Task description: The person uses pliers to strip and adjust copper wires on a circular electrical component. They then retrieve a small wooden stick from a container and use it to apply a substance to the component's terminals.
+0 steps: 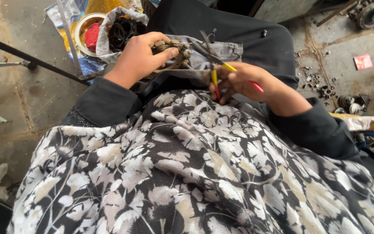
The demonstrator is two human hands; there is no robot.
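While the black-and-cream floral cloth (187, 173) covers the lap nearest the camera, the right hand (243, 82) just beyond it closes its grip round the yellow-and-red handles of a pair of pliers (221, 69), whose tips point at the work. Opposite, the left hand (141, 56) clamps a small grimy metal part (174, 54) over a grey cloth (208, 56), steadying it for the tool. Farther off, a white bag of black rubber rings (120, 28) lies on the concrete floor (27, 91).

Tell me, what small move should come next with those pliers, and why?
Probably squeeze the pliers in the right hand a little tighter: their tips already meet the small metal part that the left hand grips over the lap.
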